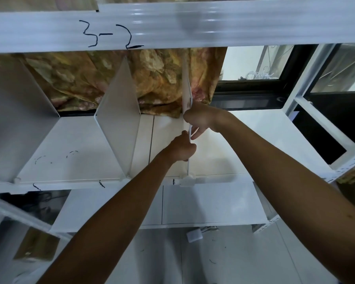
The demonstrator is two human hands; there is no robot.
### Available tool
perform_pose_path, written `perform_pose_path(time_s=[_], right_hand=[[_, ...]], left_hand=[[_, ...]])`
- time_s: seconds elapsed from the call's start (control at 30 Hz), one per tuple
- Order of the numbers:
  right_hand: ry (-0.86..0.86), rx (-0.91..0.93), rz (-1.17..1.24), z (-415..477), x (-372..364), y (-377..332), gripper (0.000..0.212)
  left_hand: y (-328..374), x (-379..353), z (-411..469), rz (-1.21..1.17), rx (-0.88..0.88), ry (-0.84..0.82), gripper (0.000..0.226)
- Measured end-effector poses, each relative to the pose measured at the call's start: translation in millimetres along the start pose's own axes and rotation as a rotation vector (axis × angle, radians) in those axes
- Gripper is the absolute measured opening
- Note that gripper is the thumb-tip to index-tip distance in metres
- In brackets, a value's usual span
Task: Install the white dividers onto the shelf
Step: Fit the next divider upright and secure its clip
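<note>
Two hands grip a white divider (186, 87) edge-on upon the shelf (254, 140), left hand (182, 149) curled low above the front clip (186, 179), right hand (199, 119) pinching higher, apparently steadying it upright for seating.

The left hand (181, 149) and right hand (202, 118) are bare, as are both forearms (115, 212).

This looks like a plain storage room or a room in a home. A white metal shelf (86, 167) with perforated angle posts (349, 160) and a hand-marked "3-2" (111, 35) stands before a flowered curtain (86, 78) and a dark-framed window (252, 64), on a pale tiled floor (162, 261).
</note>
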State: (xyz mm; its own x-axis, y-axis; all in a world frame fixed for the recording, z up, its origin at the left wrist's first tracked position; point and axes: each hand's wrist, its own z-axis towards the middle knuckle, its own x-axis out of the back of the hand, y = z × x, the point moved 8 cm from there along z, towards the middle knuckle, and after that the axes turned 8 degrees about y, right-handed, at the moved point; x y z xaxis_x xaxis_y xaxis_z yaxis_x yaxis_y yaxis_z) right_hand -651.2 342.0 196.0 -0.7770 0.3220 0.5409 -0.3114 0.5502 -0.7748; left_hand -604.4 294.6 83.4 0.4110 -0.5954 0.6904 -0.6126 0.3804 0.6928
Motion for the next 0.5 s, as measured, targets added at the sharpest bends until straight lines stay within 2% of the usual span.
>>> perform_pose_path(time_s=[0.37,0.5], right_hand=[[-0.009,0.026,-0.013,0.4,-1.5,2.3,0.045],[-0.003,-0.034,0.018,4.0,-4.4,6.5,0.043]], left_hand=[[-2.4,-0.7,-0.1,-0.006,-0.009,-0.011,0.059],[-3.0,-0.8,-1.1,-0.003,-0.015,-0.003,0.058]])
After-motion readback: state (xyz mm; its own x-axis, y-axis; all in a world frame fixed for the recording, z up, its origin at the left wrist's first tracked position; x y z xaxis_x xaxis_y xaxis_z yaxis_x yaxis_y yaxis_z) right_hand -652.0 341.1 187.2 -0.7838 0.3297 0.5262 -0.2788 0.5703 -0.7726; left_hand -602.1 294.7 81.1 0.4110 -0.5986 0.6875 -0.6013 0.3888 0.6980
